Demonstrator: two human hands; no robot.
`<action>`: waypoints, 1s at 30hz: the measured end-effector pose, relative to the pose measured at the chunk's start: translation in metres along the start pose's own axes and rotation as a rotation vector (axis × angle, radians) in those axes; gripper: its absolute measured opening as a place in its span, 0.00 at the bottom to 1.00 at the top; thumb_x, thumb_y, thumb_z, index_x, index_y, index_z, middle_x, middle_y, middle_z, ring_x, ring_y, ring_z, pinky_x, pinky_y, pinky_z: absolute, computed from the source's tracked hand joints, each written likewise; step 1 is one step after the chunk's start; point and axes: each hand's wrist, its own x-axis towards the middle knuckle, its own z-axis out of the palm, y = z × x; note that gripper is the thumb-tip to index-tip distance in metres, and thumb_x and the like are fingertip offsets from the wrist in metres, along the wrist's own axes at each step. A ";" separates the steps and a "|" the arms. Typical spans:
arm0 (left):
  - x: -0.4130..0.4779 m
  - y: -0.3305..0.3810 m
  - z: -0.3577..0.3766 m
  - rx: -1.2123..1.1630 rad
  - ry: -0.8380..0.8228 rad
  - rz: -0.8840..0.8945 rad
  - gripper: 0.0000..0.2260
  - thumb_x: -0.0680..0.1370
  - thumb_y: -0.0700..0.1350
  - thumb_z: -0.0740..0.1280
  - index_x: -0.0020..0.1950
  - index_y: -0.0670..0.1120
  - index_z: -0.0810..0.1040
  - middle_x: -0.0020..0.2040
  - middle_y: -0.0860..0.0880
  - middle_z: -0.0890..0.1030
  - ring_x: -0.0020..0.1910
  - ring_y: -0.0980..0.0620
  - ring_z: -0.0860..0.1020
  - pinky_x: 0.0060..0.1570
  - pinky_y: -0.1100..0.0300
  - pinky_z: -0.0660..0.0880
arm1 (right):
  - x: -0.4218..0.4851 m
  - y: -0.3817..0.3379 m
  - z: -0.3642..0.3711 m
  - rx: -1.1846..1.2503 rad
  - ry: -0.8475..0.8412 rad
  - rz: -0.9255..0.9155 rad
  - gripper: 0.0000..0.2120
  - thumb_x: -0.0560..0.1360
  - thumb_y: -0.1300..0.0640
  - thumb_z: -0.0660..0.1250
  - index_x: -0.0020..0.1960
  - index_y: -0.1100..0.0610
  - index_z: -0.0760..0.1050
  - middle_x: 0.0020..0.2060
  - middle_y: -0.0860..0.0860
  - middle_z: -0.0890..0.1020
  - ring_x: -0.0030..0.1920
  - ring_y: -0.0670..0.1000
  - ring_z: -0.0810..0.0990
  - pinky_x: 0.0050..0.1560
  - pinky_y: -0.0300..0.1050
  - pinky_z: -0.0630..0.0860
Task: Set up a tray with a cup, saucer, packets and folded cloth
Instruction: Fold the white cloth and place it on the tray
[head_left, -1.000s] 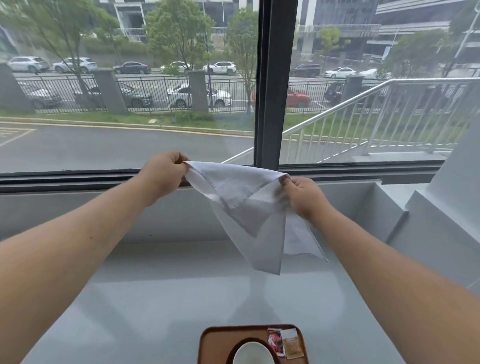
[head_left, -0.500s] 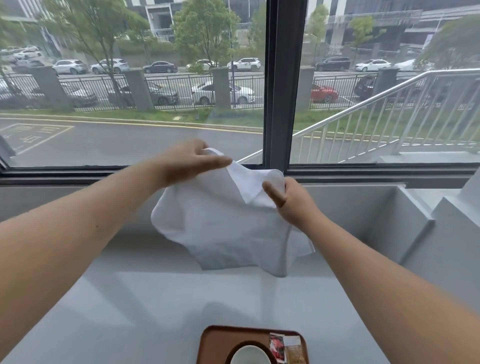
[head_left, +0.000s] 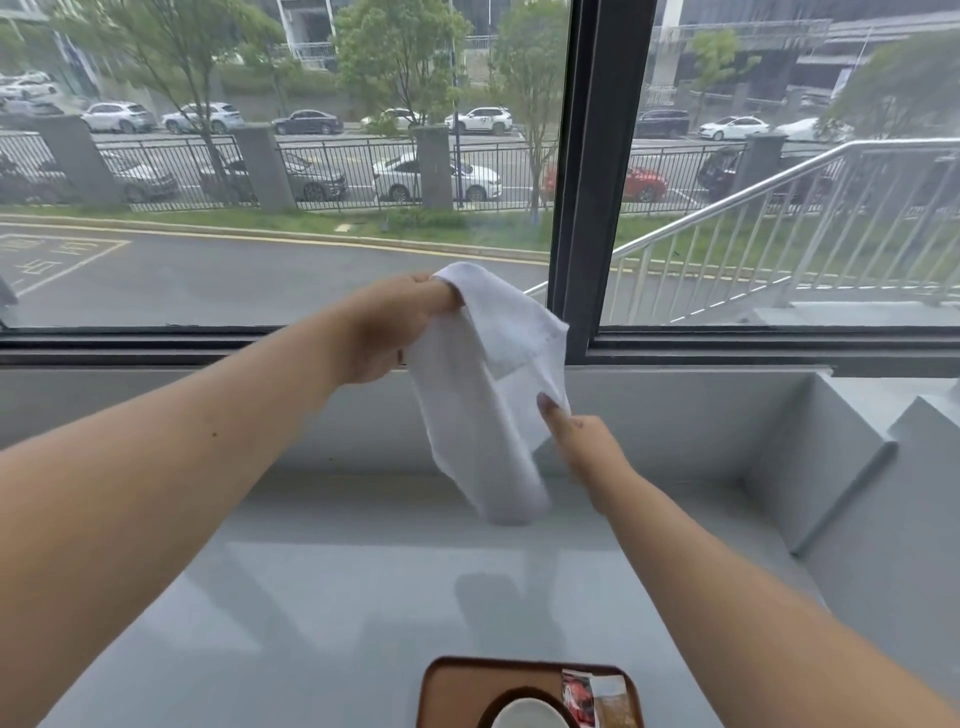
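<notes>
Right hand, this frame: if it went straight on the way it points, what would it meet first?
The hanging white fabric cloth, whose edge the right hand pinches. Beyond it, probably the grey back wall, though depth is unclear.

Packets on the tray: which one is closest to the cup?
The red packet: it lies right beside the cup, while the brown packet sits on its far side.
</notes>
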 end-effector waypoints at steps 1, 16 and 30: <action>0.001 0.003 0.002 -0.047 -0.011 -0.007 0.15 0.76 0.52 0.66 0.59 0.50 0.85 0.53 0.49 0.88 0.50 0.49 0.87 0.47 0.54 0.80 | -0.002 0.000 0.005 0.015 -0.062 0.041 0.36 0.73 0.26 0.63 0.44 0.62 0.79 0.38 0.57 0.83 0.37 0.56 0.79 0.37 0.46 0.70; 0.001 0.019 -0.013 -0.639 -0.099 0.028 0.19 0.82 0.51 0.60 0.60 0.41 0.85 0.54 0.42 0.86 0.53 0.41 0.85 0.52 0.46 0.83 | -0.019 -0.001 0.043 -0.553 -0.553 -0.257 0.11 0.58 0.56 0.69 0.35 0.40 0.78 0.30 0.33 0.77 0.31 0.45 0.70 0.30 0.34 0.72; 0.018 -0.053 -0.068 -0.208 0.354 -0.212 0.16 0.85 0.53 0.59 0.56 0.49 0.85 0.53 0.49 0.88 0.43 0.52 0.87 0.46 0.53 0.82 | 0.016 -0.035 -0.009 0.815 -0.365 0.039 0.14 0.79 0.54 0.66 0.59 0.60 0.84 0.54 0.60 0.86 0.53 0.60 0.85 0.50 0.53 0.82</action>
